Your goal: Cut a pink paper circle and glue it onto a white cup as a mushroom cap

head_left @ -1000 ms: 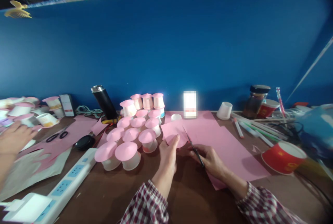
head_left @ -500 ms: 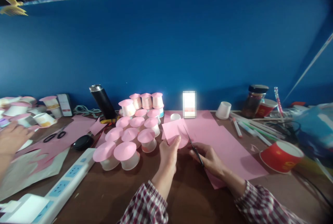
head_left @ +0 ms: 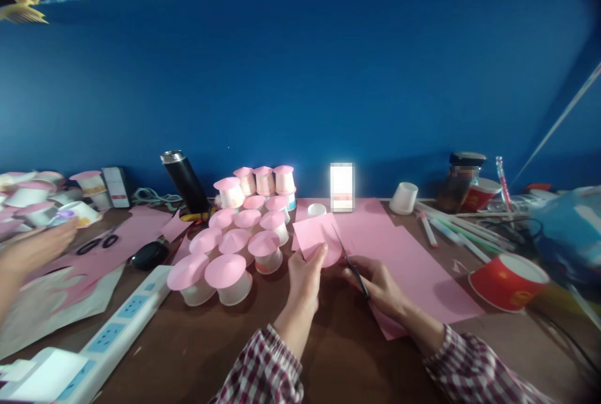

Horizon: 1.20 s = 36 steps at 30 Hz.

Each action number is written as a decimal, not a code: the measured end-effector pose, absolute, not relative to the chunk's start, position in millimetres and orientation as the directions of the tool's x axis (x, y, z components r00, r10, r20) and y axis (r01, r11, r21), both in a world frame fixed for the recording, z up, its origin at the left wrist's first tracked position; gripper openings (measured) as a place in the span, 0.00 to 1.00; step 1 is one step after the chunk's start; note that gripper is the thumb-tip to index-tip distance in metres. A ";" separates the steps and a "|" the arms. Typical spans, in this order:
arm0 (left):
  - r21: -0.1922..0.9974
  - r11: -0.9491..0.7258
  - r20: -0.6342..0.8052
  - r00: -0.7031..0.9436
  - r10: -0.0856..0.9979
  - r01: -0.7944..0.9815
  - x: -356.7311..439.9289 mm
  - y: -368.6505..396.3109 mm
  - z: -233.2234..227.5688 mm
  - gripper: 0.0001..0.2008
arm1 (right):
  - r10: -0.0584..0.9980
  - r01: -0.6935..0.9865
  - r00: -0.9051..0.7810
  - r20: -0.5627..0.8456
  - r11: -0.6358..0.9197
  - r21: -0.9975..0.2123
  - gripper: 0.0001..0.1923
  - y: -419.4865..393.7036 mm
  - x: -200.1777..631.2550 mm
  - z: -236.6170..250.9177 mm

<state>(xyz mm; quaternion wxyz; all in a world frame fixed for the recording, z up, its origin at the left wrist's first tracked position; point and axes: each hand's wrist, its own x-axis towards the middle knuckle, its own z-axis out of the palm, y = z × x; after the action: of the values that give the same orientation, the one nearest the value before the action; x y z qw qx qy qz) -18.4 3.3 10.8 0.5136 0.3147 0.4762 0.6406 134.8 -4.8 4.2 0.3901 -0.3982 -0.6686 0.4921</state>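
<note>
1. At centre frame, the left hand (head_left: 304,275) grips a paper piece (head_left: 315,238); the right hand (head_left: 380,288), just right of it, holds scissors (head_left: 350,264).
2. A paper sheet (head_left: 413,272) lies under the right hand.
3. Capped cups (head_left: 239,235) cluster left of centre.
4. A power strip (head_left: 107,335) lies lower left.
5. A paper cup (head_left: 507,280) sits far right.

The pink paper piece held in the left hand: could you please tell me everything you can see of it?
The pink paper piece looks like thin, matte craft paper, with straight edges above and a rounded edge at its lower right. The left hand holds it raised from below, thumb on its face. Dark scissors in the right hand meet its right edge. Behind it a larger pink sheet lies on the table.
</note>
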 end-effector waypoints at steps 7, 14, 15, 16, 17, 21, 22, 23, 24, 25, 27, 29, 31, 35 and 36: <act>0.936 -0.060 -0.053 -0.309 0.950 -0.347 -17.3 6.4 4.8 0.20 | 0.928 0.192 -0.346 0.139 0.215 -0.958 0.23 -6.1 133.9 7.9; 0.935 -0.046 -0.071 -0.311 0.948 -0.352 -18.2 5.9 5.4 0.19 | 0.926 0.200 -0.350 0.143 0.224 -0.954 0.24 -6.4 133.3 10.1; 0.935 -0.047 -0.068 -0.307 0.949 -0.352 -18.5 6.0 5.2 0.19 | 0.924 0.195 -0.354 0.148 0.227 -0.954 0.24 -6.5 133.2 10.4; 0.934 -0.049 -0.064 -0.304 0.950 -0.353 -18.7 6.1 5.0 0.19 | 0.921 0.190 -0.357 0.154 0.233 -0.954 0.24 -6.5 133.2 10.5; 0.934 -0.051 -0.061 -0.300 0.952 -0.353 -18.8 6.3 4.7 0.19 | 0.920 0.186 -0.359 0.159 0.238 -0.953 0.24 -6.6 133.3 10.6; 0.938 -0.058 -0.052 -0.307 0.950 -0.341 -18.8 7.7 3.5 0.19 | 0.917 0.193 -0.367 0.156 0.239 -0.952 0.24 -6.4 133.7 9.9; 0.938 -0.060 -0.052 -0.310 0.949 -0.340 -18.7 8.1 3.1 0.19 | 0.917 0.198 -0.369 0.151 0.236 -0.951 0.24 -6.4 133.8 9.7; 0.938 -0.062 -0.051 -0.314 0.948 -0.340 -18.7 8.4 2.8 0.19 | 0.918 0.203 -0.370 0.146 0.233 -0.951 0.24 -6.3 133.9 9.5; 0.938 -0.063 -0.052 -0.317 0.947 -0.340 -18.7 8.7 2.4 0.19 | 0.918 0.207 -0.370 0.142 0.231 -0.951 0.24 -6.2 133.9 9.5; 0.938 -0.063 -0.053 -0.321 0.946 -0.340 -18.7 8.9 1.9 0.19 | 0.919 0.208 -0.368 0.142 0.231 -0.951 0.24 -6.2 133.8 9.5; 0.941 -0.065 -0.050 -0.326 0.944 -0.332 -18.8 9.2 1.0 0.19 | 0.919 0.206 -0.366 0.145 0.232 -0.951 0.24 -6.3 133.6 9.6; 0.944 -0.065 -0.047 -0.329 0.943 -0.324 -19.0 9.3 0.2 0.19 | 0.919 0.198 -0.365 0.148 0.232 -0.952 0.23 -6.6 133.3 9.9; 0.944 -0.061 -0.052 -0.327 0.943 -0.325 -19.3 9.4 -0.2 0.19 | 0.919 0.192 -0.366 0.147 0.229 -0.954 0.23 -6.8 133.0 10.4; 0.942 -0.049 -0.061 -0.314 0.947 -0.331 -19.7 9.4 0.4 0.19 | 0.917 0.191 -0.369 0.151 0.234 -0.953 0.23 -6.9 132.2 11.0; 0.943 -0.047 -0.062 -0.314 0.947 -0.330 -19.7 9.3 0.7 0.19 | 0.917 0.193 -0.370 0.150 0.234 -0.953 0.23 -6.8 132.2 10.8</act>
<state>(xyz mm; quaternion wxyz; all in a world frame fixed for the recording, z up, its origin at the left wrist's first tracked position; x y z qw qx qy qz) -19.7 9.3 0.7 0.4914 0.3185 0.4846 0.6498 132.2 -6.8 10.8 0.3873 -0.4060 -0.6835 0.4668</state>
